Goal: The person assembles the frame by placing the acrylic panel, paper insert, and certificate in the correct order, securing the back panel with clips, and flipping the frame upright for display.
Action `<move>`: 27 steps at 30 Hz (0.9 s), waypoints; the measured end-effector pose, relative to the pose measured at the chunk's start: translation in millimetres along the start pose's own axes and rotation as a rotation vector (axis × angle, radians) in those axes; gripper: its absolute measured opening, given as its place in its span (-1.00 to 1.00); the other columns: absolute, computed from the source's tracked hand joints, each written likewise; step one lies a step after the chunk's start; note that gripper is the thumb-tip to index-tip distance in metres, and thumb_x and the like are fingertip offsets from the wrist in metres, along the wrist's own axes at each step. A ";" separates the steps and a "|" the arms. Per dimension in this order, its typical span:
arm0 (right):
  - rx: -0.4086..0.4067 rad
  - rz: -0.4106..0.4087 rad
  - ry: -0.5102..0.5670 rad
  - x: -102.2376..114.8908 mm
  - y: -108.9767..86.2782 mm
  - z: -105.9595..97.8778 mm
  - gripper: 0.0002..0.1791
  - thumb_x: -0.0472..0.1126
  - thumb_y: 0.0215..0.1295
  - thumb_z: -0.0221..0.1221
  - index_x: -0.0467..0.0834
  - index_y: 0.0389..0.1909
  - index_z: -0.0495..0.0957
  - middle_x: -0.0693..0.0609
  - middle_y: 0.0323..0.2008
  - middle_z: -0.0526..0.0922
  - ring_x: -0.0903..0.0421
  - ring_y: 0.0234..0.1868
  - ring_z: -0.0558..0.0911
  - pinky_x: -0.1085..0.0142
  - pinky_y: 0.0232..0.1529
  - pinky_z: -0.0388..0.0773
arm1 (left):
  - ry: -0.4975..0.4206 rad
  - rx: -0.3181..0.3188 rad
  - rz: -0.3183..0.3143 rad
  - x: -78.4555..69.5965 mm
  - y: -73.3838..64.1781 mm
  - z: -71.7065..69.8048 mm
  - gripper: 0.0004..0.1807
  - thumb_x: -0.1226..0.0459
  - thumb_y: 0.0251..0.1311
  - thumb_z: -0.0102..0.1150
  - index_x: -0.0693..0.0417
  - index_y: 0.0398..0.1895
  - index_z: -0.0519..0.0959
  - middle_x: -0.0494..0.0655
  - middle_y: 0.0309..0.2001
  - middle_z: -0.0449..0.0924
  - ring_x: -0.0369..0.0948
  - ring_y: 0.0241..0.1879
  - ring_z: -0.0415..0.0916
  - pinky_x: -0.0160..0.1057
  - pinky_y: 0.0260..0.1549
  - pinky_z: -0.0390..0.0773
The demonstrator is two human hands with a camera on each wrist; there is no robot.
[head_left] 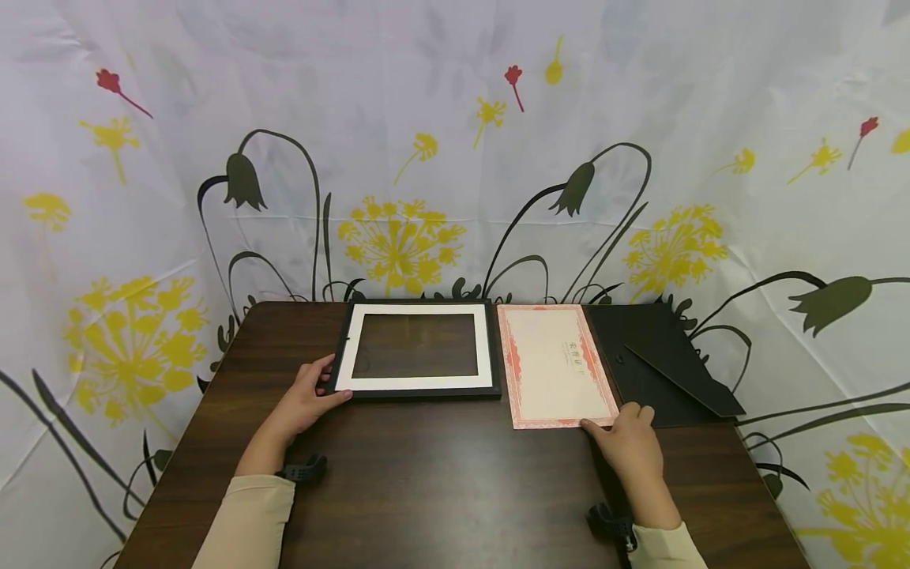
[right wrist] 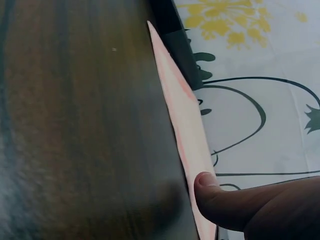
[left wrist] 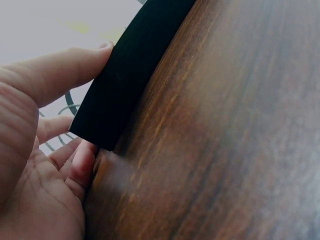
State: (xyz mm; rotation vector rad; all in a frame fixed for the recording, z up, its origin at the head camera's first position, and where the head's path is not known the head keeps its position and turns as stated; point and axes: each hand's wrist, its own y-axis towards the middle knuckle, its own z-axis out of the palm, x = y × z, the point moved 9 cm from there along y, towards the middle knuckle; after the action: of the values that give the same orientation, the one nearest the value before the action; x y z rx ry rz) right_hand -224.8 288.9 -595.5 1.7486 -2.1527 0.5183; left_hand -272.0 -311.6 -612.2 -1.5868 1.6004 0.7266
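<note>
A black picture frame (head_left: 426, 393) with a white mat (head_left: 415, 384) lies flat at the table's far side. My left hand (head_left: 306, 401) grips its near left corner, thumb along the front edge and fingers at the left side; the frame's dark edge (left wrist: 120, 85) shows beside that thumb in the left wrist view. To the right of the frame lies a cream certificate (head_left: 550, 367) with a red patterned border. At its near right corner my right hand (head_left: 631, 442) pinches the sheet, the thumb (right wrist: 215, 197) on its edge; the other fingers are hidden in the right wrist view.
A black backing board (head_left: 640, 324) with a slanted stand flap (head_left: 682, 379) lies right of the certificate, close by my right hand. The brown wooden table (head_left: 441, 482) ends at a flower-printed white cloth (head_left: 441, 158) behind it.
</note>
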 end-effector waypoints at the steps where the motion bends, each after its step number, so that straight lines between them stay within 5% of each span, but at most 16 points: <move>1: -0.004 0.001 -0.005 -0.1 -0.3 1.0 -0.11 0.27 0.36 0.43 -0.48 -0.04 0.25 -0.40 -0.06 0.23 -0.15 -0.49 0.50 0.00 -0.47 0.52 | -0.001 0.000 -0.002 -0.2 0.2 0.0 0.12 0.01 0.36 0.52 0.18 0.76 0.05 0.32 0.45 0.15 0.17 0.39 0.23 0.17 0.37 0.35; 10: -0.011 0.035 0.002 -5.1 5.3 4.5 -0.02 0.26 0.27 0.50 -0.55 0.02 0.25 -0.48 -0.11 0.31 -0.24 -0.47 0.55 -0.09 -0.47 0.55 | -0.004 -0.001 -0.011 0.4 0.9 0.7 0.12 -0.01 0.37 0.51 0.18 0.77 0.04 0.32 0.47 0.14 0.19 0.41 0.23 0.26 0.42 0.33; 17: -0.027 0.036 0.112 -11.8 8.5 3.1 -0.04 0.16 0.20 0.59 -0.53 0.18 0.36 -0.54 0.00 0.48 -0.42 -0.17 0.65 -0.28 -0.16 0.60 | -0.002 -0.002 -0.017 0.6 -0.1 1.0 0.13 -0.03 0.36 0.51 0.17 0.76 0.05 0.32 0.46 0.15 0.19 0.40 0.23 0.25 0.41 0.34; 27: -0.030 0.063 0.313 -19.6 9.1 -1.6 -0.61 -0.08 0.36 0.43 -0.32 -0.14 0.56 -0.13 -0.36 0.65 0.01 -0.40 0.58 0.21 -0.42 0.45 | -0.007 -0.011 0.005 -2.6 -0.7 1.4 0.10 0.01 0.38 0.50 0.22 0.75 0.05 0.32 0.43 0.17 0.15 0.35 0.26 0.17 0.35 0.40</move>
State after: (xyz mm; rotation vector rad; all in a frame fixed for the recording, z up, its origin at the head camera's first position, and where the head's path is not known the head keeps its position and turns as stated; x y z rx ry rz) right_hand -229.8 308.3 -603.8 1.4753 -1.9883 0.7196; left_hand -271.2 -309.1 -610.7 -1.5872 1.5983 0.7432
